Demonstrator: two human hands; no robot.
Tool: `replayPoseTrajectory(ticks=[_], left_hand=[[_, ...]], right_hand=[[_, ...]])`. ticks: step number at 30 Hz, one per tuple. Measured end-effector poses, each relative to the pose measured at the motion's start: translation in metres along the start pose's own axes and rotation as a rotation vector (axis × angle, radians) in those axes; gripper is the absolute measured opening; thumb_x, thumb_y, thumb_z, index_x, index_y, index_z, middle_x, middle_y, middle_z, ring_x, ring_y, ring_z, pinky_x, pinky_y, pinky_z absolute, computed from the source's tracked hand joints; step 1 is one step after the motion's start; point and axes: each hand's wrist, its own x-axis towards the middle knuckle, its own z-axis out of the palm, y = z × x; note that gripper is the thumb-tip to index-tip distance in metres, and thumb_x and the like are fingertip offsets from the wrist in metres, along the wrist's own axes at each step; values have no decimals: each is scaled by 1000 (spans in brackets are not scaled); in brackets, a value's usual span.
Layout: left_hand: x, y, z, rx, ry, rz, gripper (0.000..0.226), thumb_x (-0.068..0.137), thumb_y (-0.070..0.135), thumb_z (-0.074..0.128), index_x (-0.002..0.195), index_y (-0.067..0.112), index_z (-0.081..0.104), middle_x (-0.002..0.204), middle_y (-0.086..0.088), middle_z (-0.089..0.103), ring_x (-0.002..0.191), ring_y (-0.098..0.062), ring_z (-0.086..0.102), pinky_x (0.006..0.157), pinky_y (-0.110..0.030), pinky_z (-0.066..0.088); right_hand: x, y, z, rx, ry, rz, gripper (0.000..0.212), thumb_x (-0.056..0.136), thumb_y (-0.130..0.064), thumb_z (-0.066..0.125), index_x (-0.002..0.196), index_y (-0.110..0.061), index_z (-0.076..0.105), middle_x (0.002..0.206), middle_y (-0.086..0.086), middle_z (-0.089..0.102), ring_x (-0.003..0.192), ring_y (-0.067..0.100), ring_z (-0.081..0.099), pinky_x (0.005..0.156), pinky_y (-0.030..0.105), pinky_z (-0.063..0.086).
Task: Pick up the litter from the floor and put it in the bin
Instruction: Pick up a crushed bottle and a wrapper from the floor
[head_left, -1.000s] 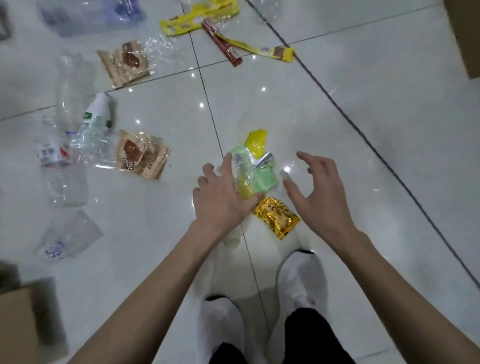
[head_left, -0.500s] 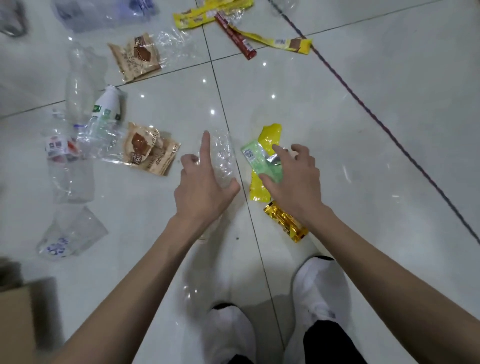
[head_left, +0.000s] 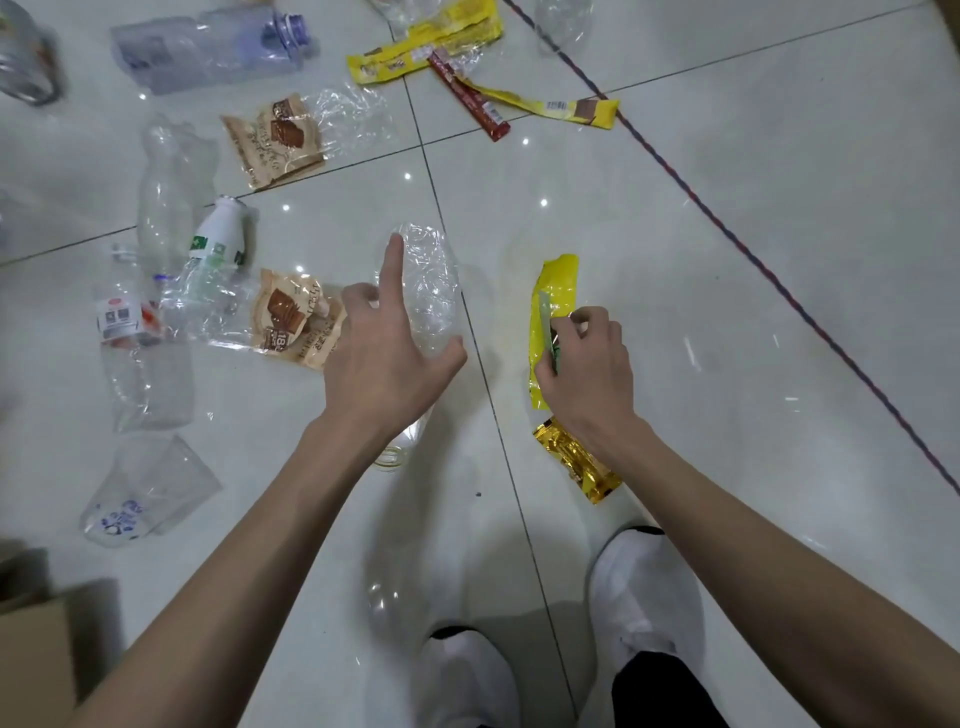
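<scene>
My left hand (head_left: 384, 358) is wrapped around a crushed clear plastic bottle (head_left: 431, 280), index finger pointing up along it; the bottle's neck shows below my wrist. My right hand (head_left: 587, 364) pinches a green wrapper (head_left: 546, 325), seen edge-on, just above a yellow wrapper (head_left: 558, 291) lying on the floor. A gold foil wrapper (head_left: 576, 462) lies under my right wrist. A cardboard box (head_left: 31, 654) shows its corner at the bottom left.
On the white tile floor to the left lie brown snack wrappers (head_left: 291, 317), a white bottle (head_left: 218, 234), clear bottles and a plastic cup (head_left: 145, 493). Yellow and red stick wrappers (head_left: 467, 98) lie far ahead. My white shoes (head_left: 644, 587) stand below.
The green wrapper passed from my left hand to my right hand. The right hand then carried it to the right, over the yellow wrapper. The left hand keeps the clear bottle.
</scene>
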Motion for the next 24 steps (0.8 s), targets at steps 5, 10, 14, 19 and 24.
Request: replayPoseTrajectory(ticks=[5,10,14,19,24], left_hand=[[12,27,-10,-2,-26,58,101,83,50,67,156,41,-2,142,-13,36,111,-35,56,75,-34,38],[26,73,-22,15,-78,167,102,80,53,66,154,44,-4,144,-11,34,104,-36,60,75,-38,44],[31,135,-31,-6,-101,301,104,78,56,67,154,46,-3,141,-9,37,96,-33,63,79,-41,48],[11,237,-34,-57,-137,549,104,77,53,70,154,47,-1,141,-9,37,99,-29,63,80,-40,48],[-52,342,-30,-148,-229,807,104,75,52,70,152,49,1,137,-5,38,96,-27,63,86,-43,51]], right_hand=[[-1,7,-25,132,73,17,16,83,-15,64,99,-12,65,118,12,54,97,32,53,72,43,51],[-7,16,-80,254,234,119,15,84,-17,65,99,-14,65,122,6,53,103,26,51,74,45,52],[-18,38,-148,294,436,192,15,84,-13,69,98,-10,66,118,8,55,104,25,53,71,44,54],[-56,77,-243,286,685,351,15,86,-14,68,100,-8,66,119,8,53,108,22,53,79,31,49],[-138,114,-327,182,900,537,15,87,-13,68,100,-7,65,119,8,52,109,20,53,83,12,39]])
